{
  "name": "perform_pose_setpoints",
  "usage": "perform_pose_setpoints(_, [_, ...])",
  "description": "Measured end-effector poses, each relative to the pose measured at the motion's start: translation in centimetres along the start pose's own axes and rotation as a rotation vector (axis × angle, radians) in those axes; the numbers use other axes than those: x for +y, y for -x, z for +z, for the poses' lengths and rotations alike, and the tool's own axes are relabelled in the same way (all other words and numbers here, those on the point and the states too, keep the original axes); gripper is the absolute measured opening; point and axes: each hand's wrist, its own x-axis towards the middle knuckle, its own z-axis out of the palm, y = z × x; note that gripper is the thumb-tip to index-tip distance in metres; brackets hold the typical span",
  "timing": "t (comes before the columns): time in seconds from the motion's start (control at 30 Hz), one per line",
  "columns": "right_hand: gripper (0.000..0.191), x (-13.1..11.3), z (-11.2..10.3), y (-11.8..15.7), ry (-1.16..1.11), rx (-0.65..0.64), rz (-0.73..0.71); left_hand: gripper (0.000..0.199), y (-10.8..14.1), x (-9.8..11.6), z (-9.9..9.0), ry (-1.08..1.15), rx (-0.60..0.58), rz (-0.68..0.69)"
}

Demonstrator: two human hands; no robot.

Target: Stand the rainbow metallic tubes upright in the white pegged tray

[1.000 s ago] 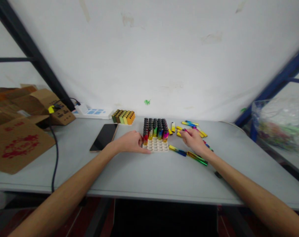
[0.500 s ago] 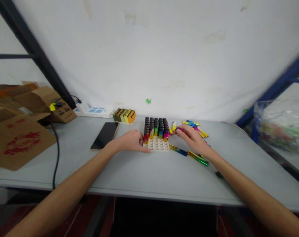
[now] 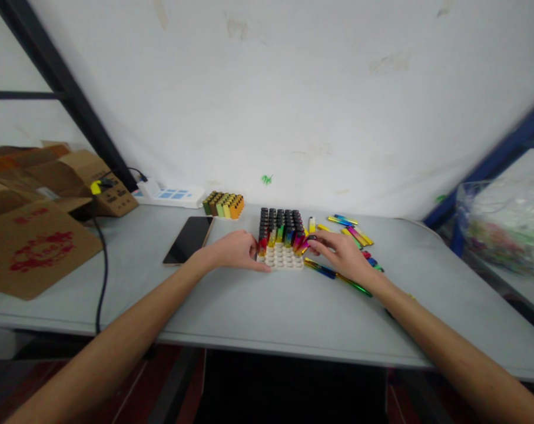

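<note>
A white tray with rows of holes [image 3: 281, 259] sits on the table in front of me. Black-capped lighters [image 3: 281, 215] stand upright in its back rows, and the front holes show bare. My left hand [image 3: 235, 249] grips the tray's left side, fingers curled and thumb stretched along the front corner. At the tray's right edge, my right hand [image 3: 345, 253] pinches a shiny pink-and-yellow lighter [image 3: 305, 247], tilted, with its black top between the fingertips. Close to that hand lie loose metallic lighters [image 3: 320, 268] in blue, gold and green.
More loose lighters [image 3: 357, 235] lie at the right rear. A second block of lighters [image 3: 224, 204] and a power strip [image 3: 173, 197] stand along the wall. A phone [image 3: 188, 240] lies left of my hand. Cardboard boxes [image 3: 50, 247] and a black cable [image 3: 102, 265] occupy the left end.
My right hand has moved slightly left and toward me, bringing the lighter from beside the tray to its front right edge. My left hand stays on the tray.
</note>
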Motion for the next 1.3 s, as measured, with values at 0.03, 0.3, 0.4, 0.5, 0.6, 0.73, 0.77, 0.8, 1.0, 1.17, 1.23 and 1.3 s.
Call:
perform_pose_setpoints(0.03, [0.036,-0.1,-0.1,0.0,-0.002,-0.004,-0.004,0.065,0.0,0.1,-0.1,-0.005,-0.008,-0.003])
perform_pose_setpoints(0.3, [0.034,-0.3,0.3,0.0,0.088,-0.017,-0.082,0.064,0.1,0.1,-0.2,0.003,-0.020,-0.014])
perform_pose_setpoints(0.4, [0.034,-0.6,0.6,-0.2,0.183,-0.044,-0.088,0.065,0.0,0.0,0.0,0.002,-0.011,-0.014])
perform_pose_setpoints(0.5, [0.035,-0.9,0.4,-0.3,0.226,-0.065,-0.040,0.065,0.0,-0.1,0.0,0.007,-0.006,-0.009])
perform_pose_setpoints(0.6, [0.035,-0.5,-0.1,-0.1,0.156,-0.120,-0.044,0.063,0.1,-0.1,0.0,0.010,-0.005,-0.013])
perform_pose_setpoints(0.73, [0.032,1.0,-1.1,0.9,0.062,-0.307,-0.066,0.062,0.2,0.1,-0.2,0.017,-0.003,-0.006])
perform_pose_setpoints(0.77, [0.033,1.2,-1.3,1.1,0.052,-0.351,-0.052,0.061,0.2,0.1,-0.2,0.018,-0.004,-0.005])
perform_pose_setpoints(0.8, [0.033,1.4,-1.5,1.3,0.048,-0.383,-0.033,0.061,0.2,0.1,-0.2,0.019,-0.005,-0.005])
perform_pose_setpoints(1.0, [0.028,2.0,-2.3,1.5,0.064,-0.321,0.035,0.062,0.2,0.0,-0.1,0.031,0.005,0.004])
perform_pose_setpoints(1.17, [0.033,2.4,-3.2,0.6,0.015,-0.129,0.091,0.062,0.1,0.0,-0.1,0.031,0.001,0.005])
perform_pose_setpoints(1.23, [0.034,2.4,-3.4,0.3,-0.068,-0.057,0.144,0.061,0.1,0.0,-0.1,0.031,0.001,0.006])
perform_pose_setpoints(1.3, [0.037,2.3,-3.3,0.2,-0.228,0.023,0.228,0.061,0.1,-0.1,0.0,0.027,0.000,0.002])
